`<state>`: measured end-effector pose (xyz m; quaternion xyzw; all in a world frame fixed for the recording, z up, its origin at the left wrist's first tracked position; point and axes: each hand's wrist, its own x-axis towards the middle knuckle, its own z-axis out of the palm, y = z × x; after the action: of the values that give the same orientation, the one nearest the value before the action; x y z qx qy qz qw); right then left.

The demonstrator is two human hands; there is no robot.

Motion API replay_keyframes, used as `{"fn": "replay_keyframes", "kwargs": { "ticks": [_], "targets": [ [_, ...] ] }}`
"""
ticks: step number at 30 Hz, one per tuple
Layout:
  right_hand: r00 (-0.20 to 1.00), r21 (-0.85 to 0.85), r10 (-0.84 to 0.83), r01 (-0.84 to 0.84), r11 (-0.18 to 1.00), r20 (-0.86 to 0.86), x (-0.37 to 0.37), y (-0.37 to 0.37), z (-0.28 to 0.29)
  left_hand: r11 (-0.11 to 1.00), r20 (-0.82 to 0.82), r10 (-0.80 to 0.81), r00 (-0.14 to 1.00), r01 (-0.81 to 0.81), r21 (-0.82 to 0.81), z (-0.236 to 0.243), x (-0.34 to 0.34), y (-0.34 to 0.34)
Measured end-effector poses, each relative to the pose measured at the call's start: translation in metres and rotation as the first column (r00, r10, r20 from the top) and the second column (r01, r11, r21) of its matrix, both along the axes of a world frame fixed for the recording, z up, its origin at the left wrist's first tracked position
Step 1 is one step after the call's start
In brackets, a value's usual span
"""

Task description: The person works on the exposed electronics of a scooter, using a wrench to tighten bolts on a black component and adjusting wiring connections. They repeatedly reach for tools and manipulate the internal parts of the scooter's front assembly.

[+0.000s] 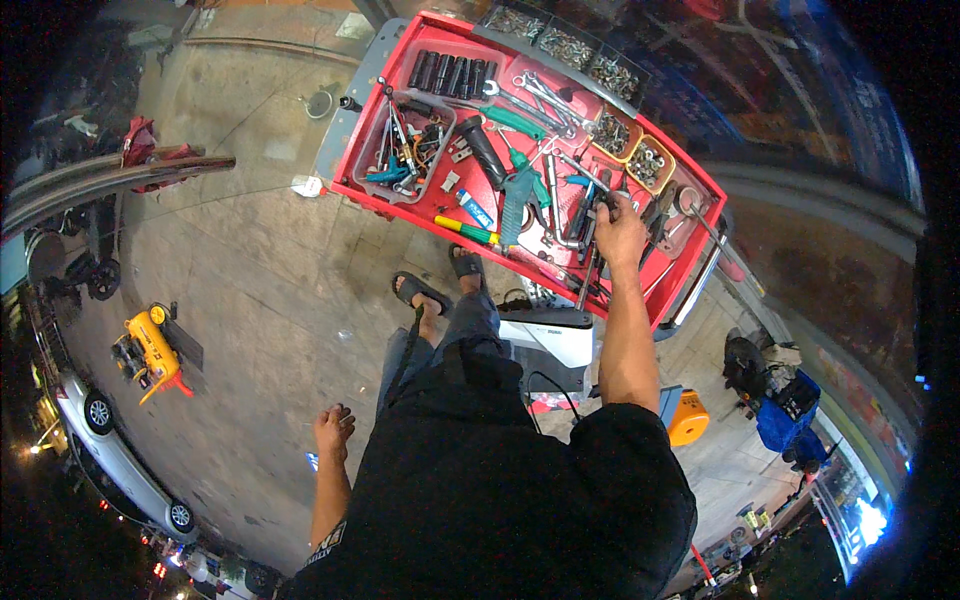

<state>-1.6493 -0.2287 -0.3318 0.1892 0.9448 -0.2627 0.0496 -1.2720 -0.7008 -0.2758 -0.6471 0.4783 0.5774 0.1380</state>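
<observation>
Right hand [621, 234] extended forward, left hand [334, 432] lowered

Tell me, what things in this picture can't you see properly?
All in the head view:
Right hand: its fingers hide just what it touches or grips in the red tray.
Small metal pieces in the yellow bin: too tiny to tell apart.
White box-shaped thing: the black shirt covers part of it, so its kind is unclear.
White car: its far side faces away, so that's hidden.
</observation>
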Motion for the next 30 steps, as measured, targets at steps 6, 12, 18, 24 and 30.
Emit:
{"fn": "replay_keyframes", "kwargs": {
  "ticks": [6, 12, 18, 24, 30],
  "targets": [
    [0.980, 0.197, 0.054, -0.092, 0.976, 0.191, -0.028, 0.006, 0.009, 1.000, -0.012, 0.010, 1.000, -0.009, 0.012, -0.012, 0.014, 0.001],
    [0.928, 0.309, 0.177, -0.283, 0.908, 0.329, -0.039, 0.011, -0.003, 0.999, 0.011, -0.004, 1.000, 0.004, -0.054, -0.006, -0.001, 0.008],
    [0.836, 0.252, 0.278, -0.431, 0.867, 0.473, -0.014, 0.031, 0.050, 0.996, -0.085, 0.041, 0.996, -0.047, -0.072, -0.010, 0.008, 0.012],
    [0.703, -0.693, 0.699, -0.439, 0.571, 0.131, 0.034, -0.106, 0.081, 0.959, -0.106, 0.178, 0.978, -0.196, -0.205, -0.024, 0.060, 0.043],
    [-0.206, -0.618, 0.971, -0.750, -0.235, -0.119, 0.131, -0.318, 0.109, 0.796, -0.317, 0.402, 0.859, -0.499, -0.343, -0.031, 0.132, 0.079]
  ]
}}
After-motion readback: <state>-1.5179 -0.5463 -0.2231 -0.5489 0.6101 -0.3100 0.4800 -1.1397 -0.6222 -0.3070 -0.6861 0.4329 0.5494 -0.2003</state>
